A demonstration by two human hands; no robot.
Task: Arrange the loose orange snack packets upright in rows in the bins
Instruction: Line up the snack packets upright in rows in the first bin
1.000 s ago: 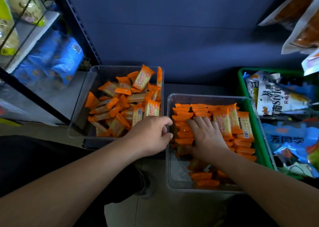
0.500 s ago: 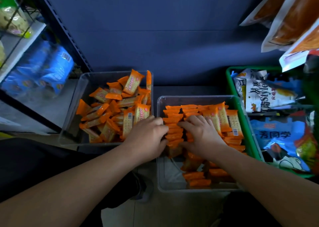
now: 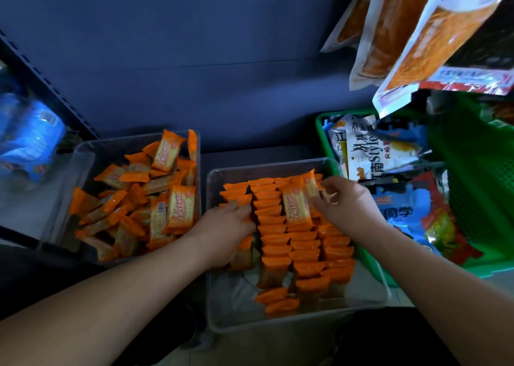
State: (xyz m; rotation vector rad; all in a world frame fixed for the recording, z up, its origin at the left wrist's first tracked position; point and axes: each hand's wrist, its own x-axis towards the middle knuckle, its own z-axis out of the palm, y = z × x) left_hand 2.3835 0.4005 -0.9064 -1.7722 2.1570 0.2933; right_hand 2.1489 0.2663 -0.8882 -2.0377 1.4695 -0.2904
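Right clear bin (image 3: 370,290): orange snack packets (image 3: 278,240) stand upright in three rows from the far wall toward the near side. One face-up packet (image 3: 296,208) leans on the middle row.

Left hand (image 3: 225,229): lies on the left row, fingers (image 3: 240,208) near straight and together, pressing the packet tops and gripping nothing.

Right hand (image 3: 345,201): at the far end of the right row, fingers curled, thumb and fingertips pinching the far packet (image 3: 311,185).

Left clear bin (image 3: 83,154): loose packets (image 3: 133,207) in a jumbled heap, none in rows.

Green basket (image 3: 472,170) with mixed snack bags sits just right of the right clear bin.
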